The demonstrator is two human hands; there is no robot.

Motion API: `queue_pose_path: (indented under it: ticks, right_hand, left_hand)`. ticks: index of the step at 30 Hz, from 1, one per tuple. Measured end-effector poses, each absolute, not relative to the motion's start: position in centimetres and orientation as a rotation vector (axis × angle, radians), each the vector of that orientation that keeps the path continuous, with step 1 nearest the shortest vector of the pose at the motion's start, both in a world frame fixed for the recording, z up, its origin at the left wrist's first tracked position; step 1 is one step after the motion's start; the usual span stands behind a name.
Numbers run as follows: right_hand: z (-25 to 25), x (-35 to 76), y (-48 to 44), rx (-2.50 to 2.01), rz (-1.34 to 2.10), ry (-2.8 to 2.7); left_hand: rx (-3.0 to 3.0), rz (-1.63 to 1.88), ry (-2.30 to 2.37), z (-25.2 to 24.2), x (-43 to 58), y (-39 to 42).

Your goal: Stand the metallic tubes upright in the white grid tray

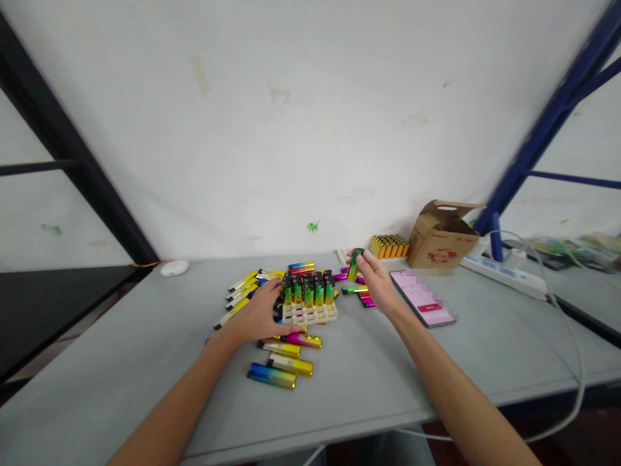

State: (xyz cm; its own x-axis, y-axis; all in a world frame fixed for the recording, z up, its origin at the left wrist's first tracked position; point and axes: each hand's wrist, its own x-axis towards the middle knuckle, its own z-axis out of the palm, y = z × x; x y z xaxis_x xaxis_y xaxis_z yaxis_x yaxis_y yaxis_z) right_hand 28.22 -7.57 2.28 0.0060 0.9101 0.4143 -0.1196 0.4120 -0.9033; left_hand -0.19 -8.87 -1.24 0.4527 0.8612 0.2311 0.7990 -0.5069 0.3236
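Your forearms (194,382) cross grey counter (359,382); left hand (262,312) curved around white rack (310,319) of green lighters (309,295), firm grip unclear; right hand (376,277) pinching tilted green lighter (354,266).

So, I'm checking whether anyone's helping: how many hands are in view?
2: the left hand at the white tray's left side, and the right hand holding a green lighter.

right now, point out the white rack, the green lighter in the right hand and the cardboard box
White rack (310,318): head view, on its front edge.
Green lighter (354,267): head view, on its body.
Cardboard box (438,251): head view, on its printed side.
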Motion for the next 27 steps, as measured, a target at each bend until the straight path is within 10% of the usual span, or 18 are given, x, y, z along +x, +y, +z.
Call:
queue_pose_path:
  ticks: [27]
  right_hand:
    - [2.3, 22.6, -9.3, -0.822, -0.064, -2.27]
  left_hand:
    - [2.598, 0.73, 1.297, -2.0, -0.3, -8.5]
